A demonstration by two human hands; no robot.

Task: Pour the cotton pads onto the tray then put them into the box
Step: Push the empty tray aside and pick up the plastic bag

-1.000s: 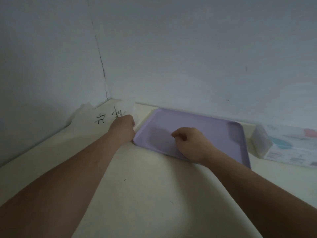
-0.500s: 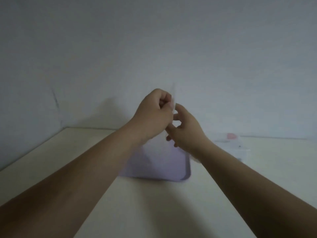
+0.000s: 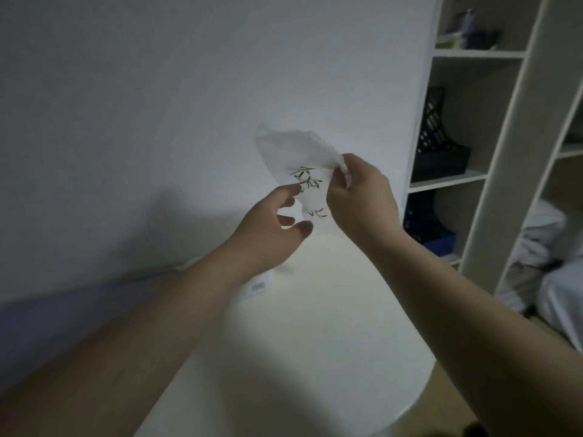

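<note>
A clear plastic bag with black characters printed on it is held up in the air in front of the wall. My right hand grips its right edge between thumb and fingers. My left hand is just below and left of it, fingers spread, fingertips touching the bag's lower part. The lilac tray shows blurred at the lower left on the table, partly behind my left forearm. A corner of the white box peeks out beside my left wrist. No cotton pads can be made out.
The cream table has a rounded front right edge. A tall shelf unit stands at the right with a black file holder and a blue one. White cloth lies low at the far right.
The bag went from the table's left corner up into both hands. The view has swung to the right, so the tray and box now sit at the lower left.
</note>
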